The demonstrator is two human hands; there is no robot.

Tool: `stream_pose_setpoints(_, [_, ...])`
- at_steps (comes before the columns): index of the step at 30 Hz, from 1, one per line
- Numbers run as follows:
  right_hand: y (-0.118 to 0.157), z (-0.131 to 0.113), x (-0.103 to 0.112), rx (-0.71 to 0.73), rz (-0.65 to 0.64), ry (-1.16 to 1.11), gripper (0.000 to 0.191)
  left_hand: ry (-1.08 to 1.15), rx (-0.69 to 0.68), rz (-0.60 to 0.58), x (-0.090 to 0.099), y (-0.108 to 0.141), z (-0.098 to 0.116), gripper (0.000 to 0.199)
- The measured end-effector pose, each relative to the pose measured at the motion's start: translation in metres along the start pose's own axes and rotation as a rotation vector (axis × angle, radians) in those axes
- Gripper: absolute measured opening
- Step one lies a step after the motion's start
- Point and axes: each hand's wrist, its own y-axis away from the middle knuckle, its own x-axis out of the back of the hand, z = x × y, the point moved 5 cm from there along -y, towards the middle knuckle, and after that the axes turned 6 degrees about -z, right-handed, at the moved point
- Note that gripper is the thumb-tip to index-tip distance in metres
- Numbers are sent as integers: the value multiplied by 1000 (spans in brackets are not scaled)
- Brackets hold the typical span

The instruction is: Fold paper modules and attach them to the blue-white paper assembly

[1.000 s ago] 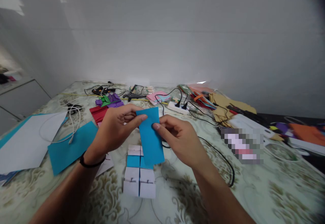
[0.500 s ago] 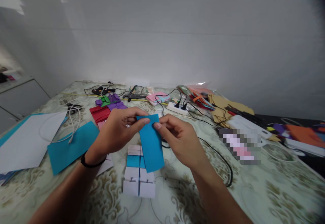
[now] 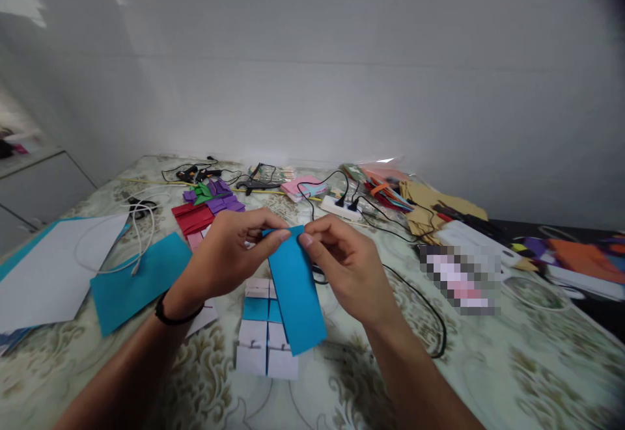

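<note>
You held the blue paper strip (image 3: 295, 290) by its far end, your left hand (image 3: 229, 254) and right hand (image 3: 342, 261) both pinched shut on that top edge, thumbs almost meeting. The strip hung above the table (image 3: 512, 365), slanting down toward you, its lower corner over the folded white-and-blue piece (image 3: 261, 342) lying just beneath.

Open room lay on your near right, where only the patterned cloth and a loop of black cable (image 3: 434, 326) showed. To your left the blue sheet (image 3: 137, 280) sat near your left wrist, with the white sheet (image 3: 53, 267) beyond it running off the frame's left edge and a white cord (image 3: 141, 235) lying across both.

The table's far edge met a plain pale wall. Along that edge lay red and purple folded papers (image 3: 205, 205), a white power strip (image 3: 342, 207) and brown paper (image 3: 434, 212).

The strip covered part of the folded piece, so you could not see its full shape. One object at your right was blurred out, and the things in the far right corner were too smeared to name.
</note>
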Motion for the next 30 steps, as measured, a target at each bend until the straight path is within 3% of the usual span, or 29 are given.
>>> stream_pose_setpoints(6, [1,2,-4,9,-62,-3,20,25,6,-4,-3,0,3,8])
stream_pose_setpoints(15, [0,1,-7,7,-31,-24,16,7,6,-32,-6,0,5,9])
stream_pose_setpoints(25, [-3,13,-16,-103,-65,-8,21,-266,-39,263,20,5,8,10])
stream_pose_setpoints(30, [-2,13,-26,-127,-204,35,13,-300,55,426,53,12,-7,8])
